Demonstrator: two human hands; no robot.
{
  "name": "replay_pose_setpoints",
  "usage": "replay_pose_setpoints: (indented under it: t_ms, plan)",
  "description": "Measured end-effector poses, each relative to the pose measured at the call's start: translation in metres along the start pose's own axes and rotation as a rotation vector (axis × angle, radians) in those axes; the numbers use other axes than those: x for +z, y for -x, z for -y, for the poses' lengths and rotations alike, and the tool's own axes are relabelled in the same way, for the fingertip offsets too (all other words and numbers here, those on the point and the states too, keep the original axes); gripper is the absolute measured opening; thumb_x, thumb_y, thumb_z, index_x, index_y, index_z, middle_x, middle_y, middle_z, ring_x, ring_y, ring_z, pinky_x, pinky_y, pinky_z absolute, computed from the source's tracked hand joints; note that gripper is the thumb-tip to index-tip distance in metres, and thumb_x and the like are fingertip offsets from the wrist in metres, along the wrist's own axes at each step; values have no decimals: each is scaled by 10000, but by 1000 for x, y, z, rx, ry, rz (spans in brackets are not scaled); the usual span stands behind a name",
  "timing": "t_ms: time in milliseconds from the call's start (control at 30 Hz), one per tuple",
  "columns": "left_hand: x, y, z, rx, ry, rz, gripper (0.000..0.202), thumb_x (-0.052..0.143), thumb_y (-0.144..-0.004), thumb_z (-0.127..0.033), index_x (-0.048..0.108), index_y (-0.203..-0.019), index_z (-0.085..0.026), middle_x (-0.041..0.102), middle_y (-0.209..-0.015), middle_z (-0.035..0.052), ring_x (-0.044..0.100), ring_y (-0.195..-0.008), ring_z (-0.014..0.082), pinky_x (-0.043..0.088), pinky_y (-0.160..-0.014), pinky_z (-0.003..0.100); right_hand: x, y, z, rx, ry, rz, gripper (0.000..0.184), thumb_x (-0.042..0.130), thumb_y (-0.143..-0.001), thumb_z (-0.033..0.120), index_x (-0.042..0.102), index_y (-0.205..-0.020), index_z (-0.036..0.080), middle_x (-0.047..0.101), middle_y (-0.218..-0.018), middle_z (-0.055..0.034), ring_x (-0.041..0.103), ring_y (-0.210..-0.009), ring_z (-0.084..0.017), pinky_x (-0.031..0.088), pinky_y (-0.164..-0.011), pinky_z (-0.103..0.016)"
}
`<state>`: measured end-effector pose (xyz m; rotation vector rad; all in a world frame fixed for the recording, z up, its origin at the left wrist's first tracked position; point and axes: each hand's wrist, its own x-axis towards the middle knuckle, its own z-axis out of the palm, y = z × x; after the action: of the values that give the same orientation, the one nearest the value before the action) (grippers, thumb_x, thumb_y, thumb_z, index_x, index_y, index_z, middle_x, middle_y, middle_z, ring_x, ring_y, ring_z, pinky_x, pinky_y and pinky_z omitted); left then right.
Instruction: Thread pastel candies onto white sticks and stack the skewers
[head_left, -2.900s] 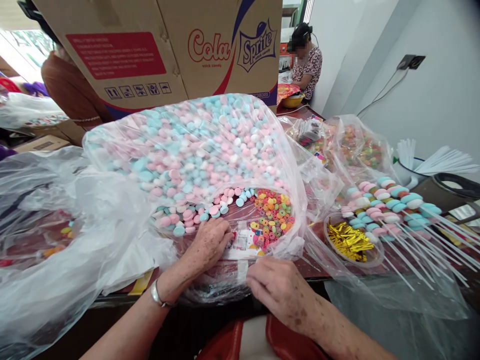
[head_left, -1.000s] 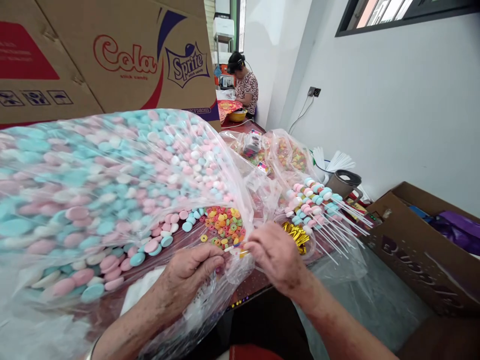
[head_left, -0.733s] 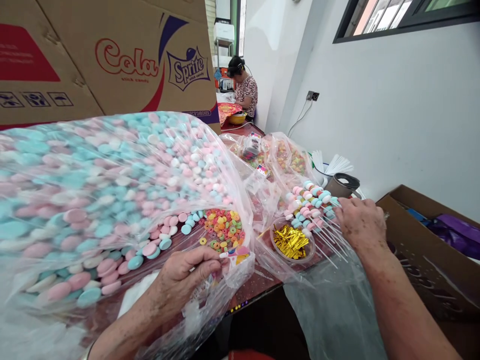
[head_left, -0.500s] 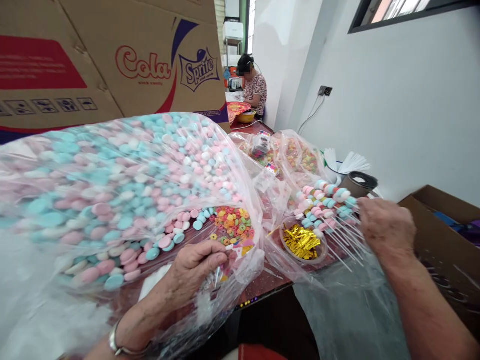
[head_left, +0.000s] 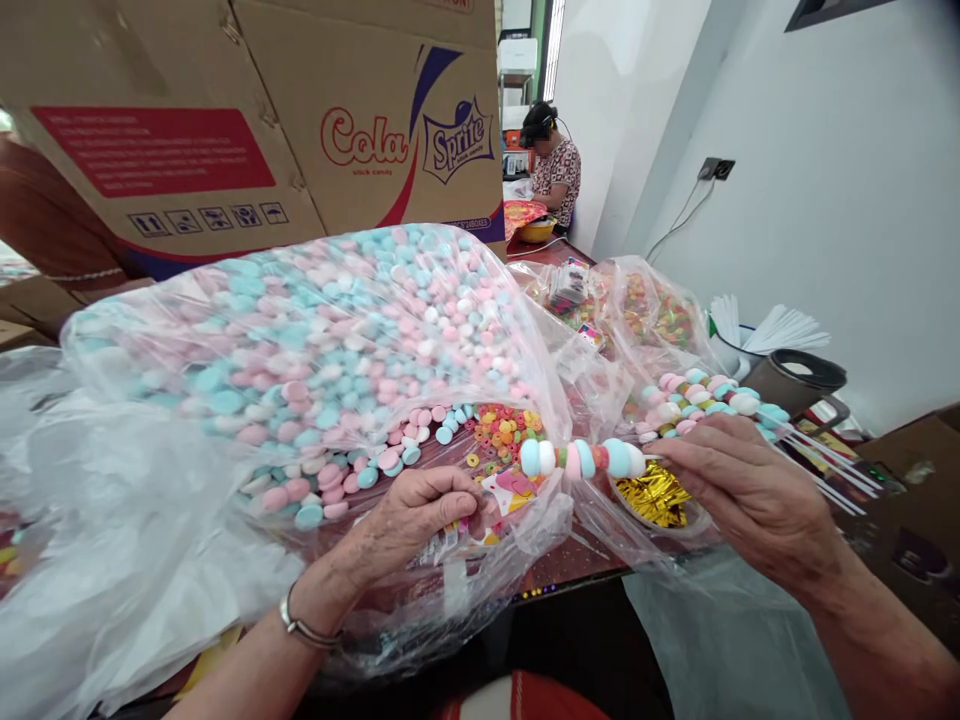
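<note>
In my right hand (head_left: 754, 485) is a marshmallow skewer (head_left: 585, 460), its stick pinched between thumb and fingers. Blue, white and pink marshmallows alternate on it with small fruit-coloured rings, and it points left, nearly level. My left hand (head_left: 416, 510) has thumb and fingers closed on a clear printed plastic bag (head_left: 510, 495) just below the skewer's tip. Behind that hand lie loose ring candies (head_left: 506, 430) and loose marshmallows (head_left: 352, 475). More finished skewers (head_left: 694, 400) are piled behind my right hand. Gold twist ties (head_left: 654, 495) fill a clear tub beneath it.
A large clear sack of marshmallows (head_left: 322, 330) covers the left of the table, before a tall cardboard box (head_left: 375, 130). A sack of ring candies (head_left: 667, 305), a dark mug (head_left: 795, 385) and white sticks (head_left: 787, 330) stand right. Another person (head_left: 556, 170) sits far back.
My right hand has come left from the skewer pile, bringing one skewer over to the printed bag. My left hand keeps its grip on the bag. The view has swung left.
</note>
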<state>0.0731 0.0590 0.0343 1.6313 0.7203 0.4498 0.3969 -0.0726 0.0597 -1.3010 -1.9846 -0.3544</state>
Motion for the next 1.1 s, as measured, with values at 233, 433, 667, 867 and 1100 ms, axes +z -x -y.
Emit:
replay_pose_setpoints:
  t_ms: [233, 433, 667, 867, 1100]
  plan:
    - [-6, 3, 6, -22, 30, 13, 260, 627, -885, -396, 699, -790, -164, 700, -721, 23, 594, -689, 148, 457, -663, 247, 3, -5, 0, -54, 11, 57, 239, 540, -977, 222, 699, -1144, 287, 736, -866, -15, 627, -784, -191, 451, -749, -367]
    - [-8, -2, 4, -60, 2, 48, 300, 623, -882, -411, 661, -716, -163, 652, -668, 0, 553, -637, 126, 439, -628, 229, -2, -6, -2, -207, 90, 109, 252, 497, -1012, 251, 669, -1193, 281, 736, -871, -22, 606, -832, -201, 435, -772, -389]
    - [-10, -2, 2, -96, -81, 56, 315, 593, -889, -449, 656, -746, -176, 679, -654, 14, 588, -658, 155, 459, -661, 255, -3, -9, -4, -211, 45, 108, 235, 511, -1007, 261, 677, -1170, 288, 719, -854, -21, 597, -807, -191, 445, -762, -372]
    - [-11, -3, 3, -70, -143, 76, 320, 594, -886, -425, 638, -696, -172, 615, -651, -7, 512, -622, 124, 407, -585, 214, 4, -14, 1, -192, 42, 159, 203, 555, -971, 208, 678, -1129, 243, 691, -811, -17, 562, -774, -189, 422, -739, -369]
    - [-12, -6, 12, -83, -181, 4, 335, 587, -887, -455, 602, -725, -163, 522, -672, -27, 433, -634, 112, 344, -575, 215, 9, -14, 4, -209, 88, 138, 185, 555, -964, 174, 644, -1123, 204, 685, -795, -32, 540, -772, -205, 391, -731, -384]
